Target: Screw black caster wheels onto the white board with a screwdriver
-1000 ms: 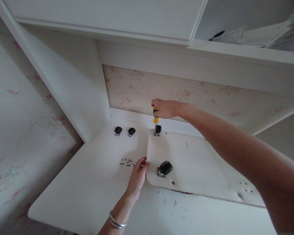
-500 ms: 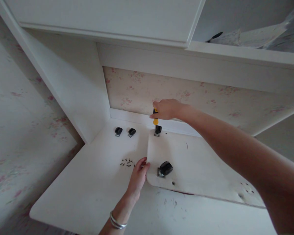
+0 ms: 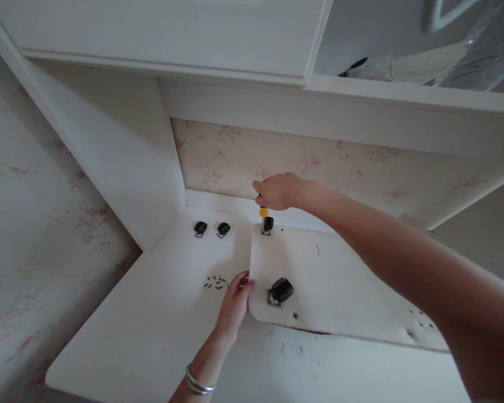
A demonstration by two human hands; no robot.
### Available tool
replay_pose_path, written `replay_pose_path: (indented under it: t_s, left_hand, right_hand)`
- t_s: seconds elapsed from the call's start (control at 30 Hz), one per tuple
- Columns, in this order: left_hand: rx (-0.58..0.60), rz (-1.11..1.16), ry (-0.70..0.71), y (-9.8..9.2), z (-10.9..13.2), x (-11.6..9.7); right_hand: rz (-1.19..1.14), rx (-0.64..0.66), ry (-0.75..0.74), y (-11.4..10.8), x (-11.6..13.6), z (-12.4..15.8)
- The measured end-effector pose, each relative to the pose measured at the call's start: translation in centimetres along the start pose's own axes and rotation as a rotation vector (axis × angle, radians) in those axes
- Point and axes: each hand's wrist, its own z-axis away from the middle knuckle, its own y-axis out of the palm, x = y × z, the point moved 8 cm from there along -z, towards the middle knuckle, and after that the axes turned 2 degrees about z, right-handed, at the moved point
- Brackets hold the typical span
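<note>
head cam: r hand (image 3: 279, 191) closed in a fist round top of a screwdriver (image 3: 263, 212); only the yellow bit of the handle shows below the fingers. tool is upright, tip down on the far caster (image 3: 267, 225), which sits at the 11 o'clock corner of the white panel (image 3: 340, 285). panel lies flat on the desk top (image 3: 151, 324).

l hand (image 3: 235, 305) at panel's 9 o'clock edge, fingers mostly straight and close together, tips and thumb touching the edge. it's bracing, no wrapped grip visible. bangles (image 3: 197, 383) on that wrist.

near caster (image 3: 281, 290) mounted on panel just at 3 o'clock of l hand. small black screws (image 3: 215, 282) loose on desk at 10 o'clock of l hand, near it. two loose casters (image 3: 212, 228) side by side at 9 o'clock of the screwdriver, off the panel.
</note>
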Motion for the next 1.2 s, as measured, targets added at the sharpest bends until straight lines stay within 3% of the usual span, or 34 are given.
replay_pose_path:
  t_s: [0.17, 0.47, 0.7, 1.2]
  left_hand:
    - [0.031, 0.009, -0.004, 0.2, 0.2, -0.3]
    - [0.01, 0.003, -0.02, 0.0, 0.0, 0.0]
    - [0.028, 0.012, -0.02, 0.3, 0.3, -0.4]
    - [0.018, 0.03, -0.009, 0.2, 0.4, -0.5]
  right_hand:
    - [0.072, -0.056, 0.0, -0.4, 0.5, -0.3]
    - [-0.002, -0.039, -0.03, 0.3, 0.7, 0.6]
    - [0.036, -0.033, -0.131, 0.1, 2.8, 0.8]
    - [0.034, 0.011, -0.043, -0.3, 2.5, 0.0]
